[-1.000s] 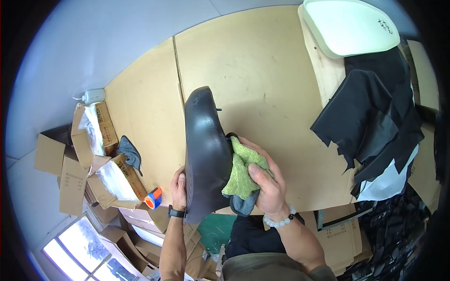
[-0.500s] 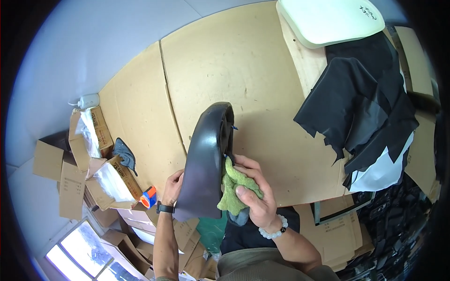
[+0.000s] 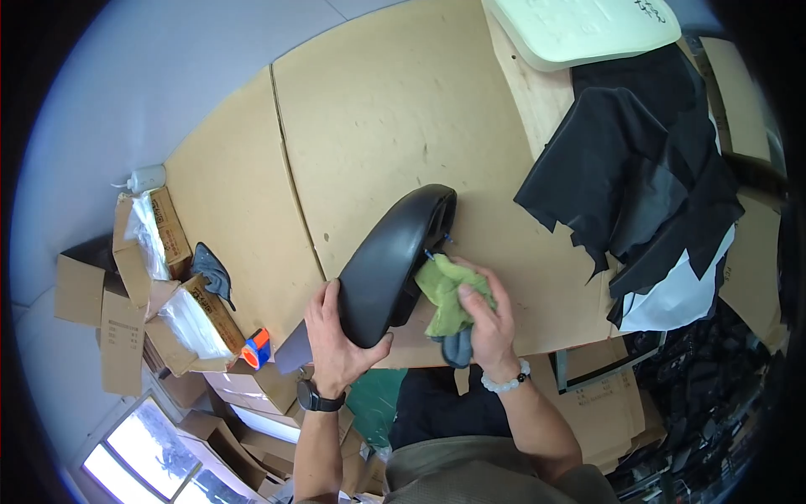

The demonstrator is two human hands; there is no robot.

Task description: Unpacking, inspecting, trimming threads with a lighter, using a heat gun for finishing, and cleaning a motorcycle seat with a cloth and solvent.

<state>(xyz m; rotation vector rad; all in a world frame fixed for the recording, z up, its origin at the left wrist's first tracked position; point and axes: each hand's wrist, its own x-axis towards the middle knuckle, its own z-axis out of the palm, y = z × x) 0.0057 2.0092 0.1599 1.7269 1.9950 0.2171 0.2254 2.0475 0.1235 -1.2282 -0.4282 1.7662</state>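
A smooth black curved part [image 3: 390, 260], rounded at its far end and hollow on its right side, is tilted over the front of the table. My left hand [image 3: 340, 340] grips its near end, thumb on the right and fingers on the left. Left of that wrist, a grey-purple pointed piece [image 3: 294, 349] sticks out; I cannot tell whether it belongs to the black part. Bunched in my right hand [image 3: 487, 323] is a green cloth [image 3: 453, 290], close beside the hollow side, where small blue bits show. Below the green cloth hangs a grey-blue cloth end [image 3: 457, 349].
Black sheet material [image 3: 625, 160] with ragged edges lies at the right over a white sheet [image 3: 672, 298]. A pale plastic bin [image 3: 579, 34] stands at the far right. Open cartons [image 3: 197, 323], a grey cloth [image 3: 211, 273] and an orange-blue tape dispenser [image 3: 256, 348] are at the left.
The black part has turned, its far end leaning further right. My left hand has come from behind it onto its near end. My right hand, with the cloth, has moved slightly right.
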